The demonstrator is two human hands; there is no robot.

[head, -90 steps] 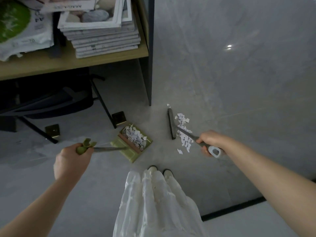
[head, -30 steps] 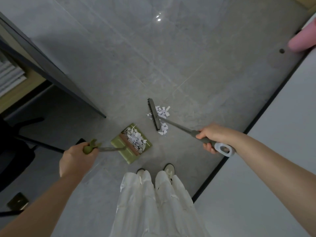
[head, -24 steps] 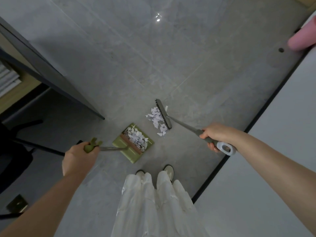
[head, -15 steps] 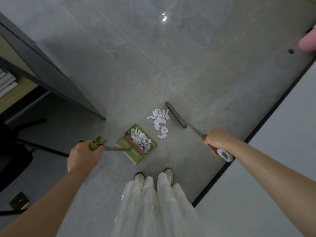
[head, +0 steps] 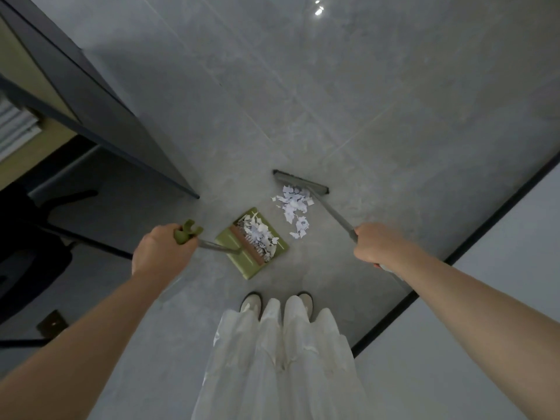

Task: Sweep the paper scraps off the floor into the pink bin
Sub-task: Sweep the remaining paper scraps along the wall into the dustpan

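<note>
The grey tiled floor (head: 348, 95) is wide around me, and the pink bin is nowhere in view, so tipping out comes later, I reckon; the job in hand is getting the last loose pile into the pan. My left hand (head: 162, 256) is curled round the green handle of the dustpan (head: 251, 247), which sits on the floor with a heap of scraps already in it, its mouth facing the loose pile. My right hand (head: 377, 244) grips the shaft of the broom (head: 300, 181), whose head sits on the far side of the paper scraps (head: 294, 209) — just behind them, with the pan near on their other side. To do this well, I judge I should keep the pan's lip pressed flat to the tile and draw the broom head toward it in one low, slow stroke — light paper scatters if flicked, and a lifted lip lets bits slide under.
</note>
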